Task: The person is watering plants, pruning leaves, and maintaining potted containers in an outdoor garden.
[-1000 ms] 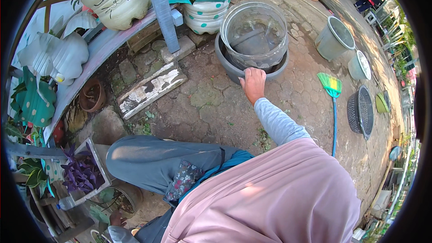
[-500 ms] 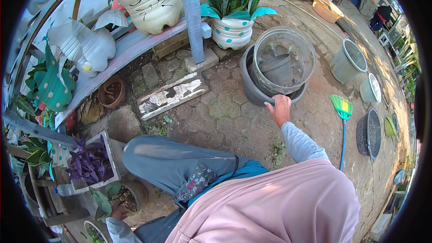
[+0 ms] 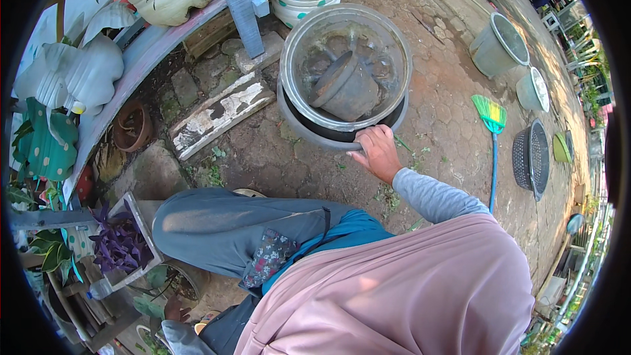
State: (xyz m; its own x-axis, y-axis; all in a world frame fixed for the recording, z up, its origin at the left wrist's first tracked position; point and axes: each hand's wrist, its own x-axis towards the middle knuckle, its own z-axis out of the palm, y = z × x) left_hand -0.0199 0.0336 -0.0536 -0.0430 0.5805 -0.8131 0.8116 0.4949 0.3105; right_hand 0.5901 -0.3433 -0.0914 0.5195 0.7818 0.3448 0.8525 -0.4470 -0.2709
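Note:
My right hand (image 3: 379, 151) grips the near rim of a dark grey plastic tub (image 3: 307, 130), with the fingers wrapped over its edge. A translucent round basin (image 3: 396, 39) sits tilted inside the tub. In the basin lies a small grey plant pot (image 3: 348, 92), tipped on its side. My left hand (image 3: 176, 309) hangs low at the left beside my leg, near a potted leafy plant (image 3: 184, 283). It is small and shaded, but its fingers look apart with nothing in them.
A white-and-black weathered block (image 3: 223, 115) lies left of the tub. Behind stands a dotted white planter (image 3: 305, 0) beside a grey post (image 3: 236, 6). Rightward are a bucket (image 3: 496, 49), a green broom (image 3: 491, 115) and a black basket (image 3: 536, 158). Purple plants (image 3: 121, 240) stand at left.
The tub, with the basin and pot in it, has slid left over the paving with my right hand on its rim. A thin stick shows on the ground behind. The view has shifted.

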